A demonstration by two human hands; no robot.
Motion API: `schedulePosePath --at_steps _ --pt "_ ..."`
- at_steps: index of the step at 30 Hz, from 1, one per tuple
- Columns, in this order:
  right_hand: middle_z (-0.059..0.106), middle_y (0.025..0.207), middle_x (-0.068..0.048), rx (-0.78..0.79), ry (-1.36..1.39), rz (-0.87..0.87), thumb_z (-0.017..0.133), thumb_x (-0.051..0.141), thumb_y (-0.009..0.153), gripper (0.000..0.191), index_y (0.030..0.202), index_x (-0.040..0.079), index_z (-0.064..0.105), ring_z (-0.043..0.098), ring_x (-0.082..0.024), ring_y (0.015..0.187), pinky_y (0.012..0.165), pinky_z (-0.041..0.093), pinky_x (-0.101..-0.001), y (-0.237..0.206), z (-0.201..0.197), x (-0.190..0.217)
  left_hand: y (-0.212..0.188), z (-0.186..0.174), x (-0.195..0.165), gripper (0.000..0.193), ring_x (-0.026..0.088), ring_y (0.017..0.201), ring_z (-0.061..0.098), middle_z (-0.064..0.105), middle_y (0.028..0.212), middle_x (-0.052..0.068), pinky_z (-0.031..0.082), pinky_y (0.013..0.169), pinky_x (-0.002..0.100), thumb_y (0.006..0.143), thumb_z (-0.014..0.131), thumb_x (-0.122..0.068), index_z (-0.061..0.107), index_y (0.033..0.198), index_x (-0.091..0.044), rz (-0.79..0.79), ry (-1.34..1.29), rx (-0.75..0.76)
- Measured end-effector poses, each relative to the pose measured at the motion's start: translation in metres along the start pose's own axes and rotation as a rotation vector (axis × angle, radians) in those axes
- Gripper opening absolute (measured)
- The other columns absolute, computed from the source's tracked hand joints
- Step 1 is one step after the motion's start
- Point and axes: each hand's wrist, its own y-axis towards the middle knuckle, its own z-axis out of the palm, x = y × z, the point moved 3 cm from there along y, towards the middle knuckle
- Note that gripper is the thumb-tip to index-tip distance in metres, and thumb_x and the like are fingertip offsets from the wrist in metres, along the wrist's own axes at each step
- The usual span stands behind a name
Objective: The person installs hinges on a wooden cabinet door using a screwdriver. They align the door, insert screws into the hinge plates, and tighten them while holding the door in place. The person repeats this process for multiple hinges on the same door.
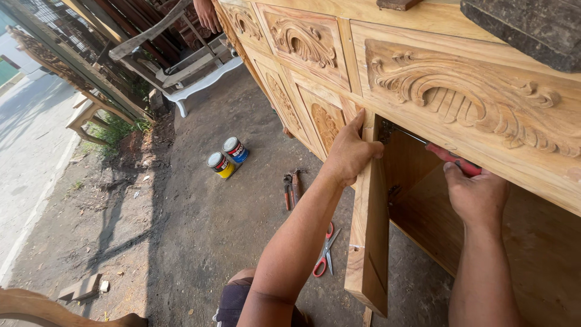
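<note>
The left hand (348,151) is wrapped over the top edge of the open cabinet door (368,242), fingers curled onto its inner face and thumb on the outer side, gripping the wood firmly. The door swings out toward the camera from the carved wooden cabinet (460,91), edge-on in this view, its lower corner hanging above the dirt ground (200,224).

The right hand (475,194) is closed around the red handle of a screwdriver (454,159), fingers folded tight about it. The tool's thin metal shaft runs up and left into the shadowed top corner of the door opening, its tip near the upper hinge area; exactly what the tip touches cannot be made out. A dark hinge (393,192) shows lower down on the inner edge of the door, between the two hands.

Down on the ground, red-handled scissors (324,254) lie just beside the left forearm. Further left, pliers (287,191) and a hammer (297,180) lie close together. Two small tins (227,157), one yellow-bodied and one blue-bodied, stand touching each other, well apart from the tools.

At the top of the view, another person's hand (209,15) hangs by the far end of the cabinet, near a white furniture frame (200,82).
</note>
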Motion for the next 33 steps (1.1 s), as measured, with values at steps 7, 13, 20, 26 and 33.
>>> schedulePosePath --at_steps 7,13,20,26,33 --pt "0.068 0.127 -0.022 -0.111 0.238 -0.012 0.055 -0.022 0.098 0.055 0.149 -0.011 0.037 0.075 -0.031 0.115 0.108 0.062 -0.0415 -0.009 -0.019 -0.041 -0.001 0.007 0.014 0.096 0.021 0.085 0.063 0.07 0.106 0.017 0.054 0.076 0.031 0.064 0.064 0.003 0.037 0.156 0.005 -0.01 -0.177 0.094" --pt "0.066 0.136 -0.019 -0.234 0.194 -0.019 0.067 -0.019 0.098 0.052 0.146 -0.01 0.05 0.067 -0.028 0.125 0.115 0.056 -0.0399 -0.011 -0.035 -0.061 -0.003 0.004 0.007 0.099 0.021 0.096 0.07 0.072 0.116 0.018 0.056 0.088 0.03 0.064 0.064 0.002 0.03 0.157 0.004 0.004 -0.061 0.055" --pt "0.066 0.128 -0.008 -0.39 0.304 0.116 0.076 -0.014 0.088 0.053 0.136 -0.003 0.056 0.066 -0.019 0.118 0.103 0.057 -0.0341 -0.013 -0.055 -0.091 -0.005 0.006 0.007 0.102 0.026 0.096 0.073 0.073 0.115 0.021 0.058 0.092 0.033 0.063 0.063 0.003 0.026 0.158 0.001 -0.027 -0.034 0.068" --pt "0.071 0.112 -0.011 -0.365 0.259 0.173 0.071 -0.006 0.097 0.024 0.119 -0.002 0.065 0.068 -0.018 0.095 0.081 0.056 -0.0328 -0.014 -0.089 -0.118 -0.007 0.007 0.014 0.094 0.024 0.099 0.073 0.074 0.115 0.017 0.06 0.093 0.034 0.064 0.063 0.007 0.038 0.155 -0.001 0.064 -0.147 0.109" --pt "0.08 0.101 -0.011 -0.362 0.081 0.291 0.064 -0.002 0.093 0.018 0.108 0.003 0.072 0.074 -0.014 0.086 0.072 0.051 -0.0284 -0.017 -0.099 -0.107 -0.009 0.003 0.011 0.055 0.019 0.083 0.069 0.074 0.096 0.011 0.06 0.079 0.033 0.066 0.066 0.008 0.063 0.121 0.002 0.17 -0.121 0.103"
